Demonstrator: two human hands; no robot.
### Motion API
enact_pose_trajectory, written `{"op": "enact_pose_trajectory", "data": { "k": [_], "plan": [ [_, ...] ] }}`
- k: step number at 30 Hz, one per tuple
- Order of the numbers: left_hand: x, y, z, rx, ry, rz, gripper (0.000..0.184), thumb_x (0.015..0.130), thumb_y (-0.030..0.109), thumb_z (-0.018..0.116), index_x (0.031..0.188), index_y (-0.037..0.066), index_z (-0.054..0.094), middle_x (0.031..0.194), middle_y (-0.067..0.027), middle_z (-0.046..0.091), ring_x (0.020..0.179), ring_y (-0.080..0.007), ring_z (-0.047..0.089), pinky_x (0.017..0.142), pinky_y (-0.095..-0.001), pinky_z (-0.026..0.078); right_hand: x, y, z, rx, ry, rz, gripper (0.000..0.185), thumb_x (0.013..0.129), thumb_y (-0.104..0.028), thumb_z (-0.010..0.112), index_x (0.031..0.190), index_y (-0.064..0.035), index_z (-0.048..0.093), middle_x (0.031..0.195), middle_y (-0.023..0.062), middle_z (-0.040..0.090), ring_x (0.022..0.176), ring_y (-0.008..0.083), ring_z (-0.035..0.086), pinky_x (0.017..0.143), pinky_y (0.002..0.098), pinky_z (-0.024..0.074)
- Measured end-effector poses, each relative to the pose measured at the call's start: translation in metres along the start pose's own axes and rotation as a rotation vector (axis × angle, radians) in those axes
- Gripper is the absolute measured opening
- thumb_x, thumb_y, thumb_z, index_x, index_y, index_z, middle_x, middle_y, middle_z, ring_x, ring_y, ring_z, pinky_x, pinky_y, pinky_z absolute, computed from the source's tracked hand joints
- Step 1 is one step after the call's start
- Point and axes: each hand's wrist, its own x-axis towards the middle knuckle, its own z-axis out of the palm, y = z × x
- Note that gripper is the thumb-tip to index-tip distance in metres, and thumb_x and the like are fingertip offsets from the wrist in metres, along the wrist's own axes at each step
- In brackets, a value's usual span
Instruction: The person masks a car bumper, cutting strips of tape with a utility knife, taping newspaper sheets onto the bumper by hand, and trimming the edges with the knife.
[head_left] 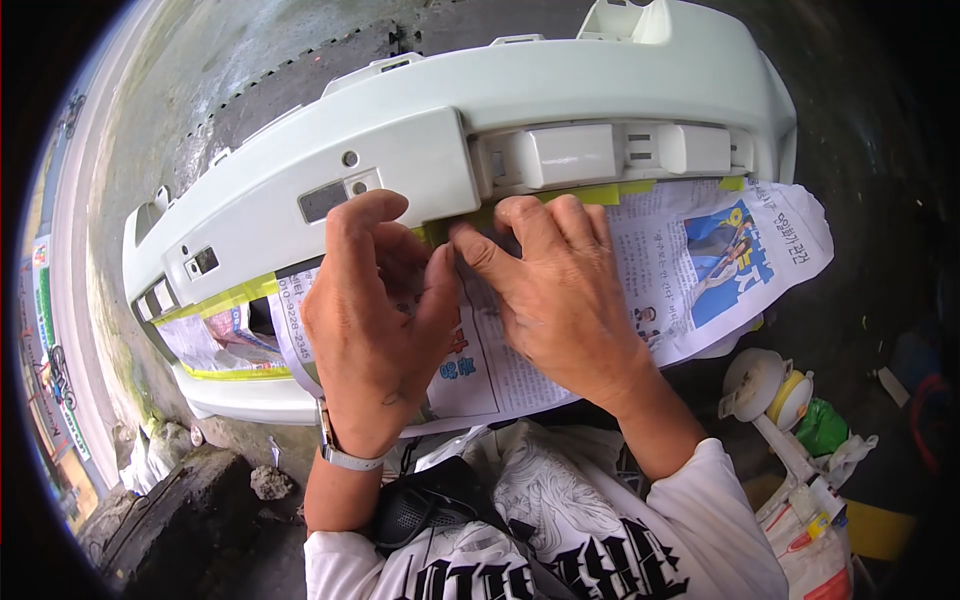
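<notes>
A pale white car bumper lies across the view, its lower opening covered with printed newspaper sheets. Yellow-green masking tape runs along the edge between paper and bumper. My left hand is over the paper below the bumper's raised middle panel, fingers bent and the thumb standing apart from them; its lower fingertips are partly hidden. Close beside it, my right hand has its fingers curled at the taped edge, the thumb pressed on the tape near the panel's corner. The two thumbs nearly meet.
On the right, a holder carries tape rolls, above a white bag. Rubble and a stone lie at lower left. Grey concrete floor extends behind the bumper, with a street at the far left.
</notes>
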Motion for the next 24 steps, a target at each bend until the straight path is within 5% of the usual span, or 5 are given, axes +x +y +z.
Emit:
{"op": "enact_pose_trajectory", "data": {
  "k": [3, 13, 16, 18, 24],
  "plan": [
    [0.000, -0.005, -0.004, 0.006, 0.007, -0.062, 0.045, 0.085, -0.001, 0.079, 0.124, 0.004, 0.056, 0.082, -0.0067, 0.068, 0.066, -0.0144, 0.068, 0.061, -0.0278, 0.054, -0.001, 0.000, 0.000, 0.069, -0.003, 0.022, 0.047, 0.084, -0.005, 0.073, 0.130, -0.0143, 0.073, 0.116, 0.0070, 0.059, 0.104, 0.0282, 0.054, 0.092, 0.0435, 0.0420],
    [-0.001, -0.020, -0.022, -0.063, -0.005, -0.127, 0.045, 0.085, -0.003, 0.079, 0.123, 0.005, 0.057, 0.081, -0.0029, 0.066, 0.063, -0.0068, 0.058, 0.061, -0.0227, 0.047, -0.001, 0.001, 0.002, 0.076, -0.004, 0.015, 0.051, 0.080, -0.008, 0.079, 0.130, -0.0153, 0.072, 0.113, 0.0053, 0.057, 0.103, 0.0266, 0.053, 0.093, 0.0430, 0.0420],
    [0.000, -0.021, -0.021, -0.059, -0.019, -0.121, 0.044, 0.086, -0.003, 0.079, 0.124, 0.005, 0.057, 0.081, -0.0025, 0.065, 0.061, -0.0060, 0.054, 0.059, -0.0226, 0.045, 0.000, 0.001, 0.005, 0.091, 0.035, 0.000, 0.043, 0.082, -0.008, 0.079, 0.125, -0.0127, 0.074, 0.111, 0.0051, 0.059, 0.100, 0.0265, 0.054, 0.091, 0.0426, 0.0430],
    [0.001, -0.022, -0.021, -0.042, -0.027, -0.101, 0.043, 0.087, -0.003, 0.078, 0.124, 0.005, 0.057, 0.081, -0.0028, 0.065, 0.062, -0.0062, 0.056, 0.059, -0.0230, 0.045, 0.003, -0.003, 0.010, 0.167, 0.138, 0.038, 0.023, 0.087, -0.020, 0.077, 0.108, -0.0088, 0.077, 0.104, 0.0043, 0.062, 0.099, 0.0246, 0.057, 0.088, 0.0401, 0.0438],
    [0.001, -0.023, -0.024, -0.059, -0.056, -0.086, 0.043, 0.087, -0.003, 0.077, 0.124, 0.005, 0.057, 0.081, -0.0038, 0.066, 0.062, -0.0075, 0.058, 0.059, -0.0242, 0.046, 0.012, -0.009, 0.023, 0.239, 0.304, 0.080, 0.020, 0.082, -0.016, 0.084, 0.095, -0.0057, 0.073, 0.095, 0.0059, 0.061, 0.092, 0.0264, 0.060, 0.084, 0.0413, 0.0468]
  ]
}}
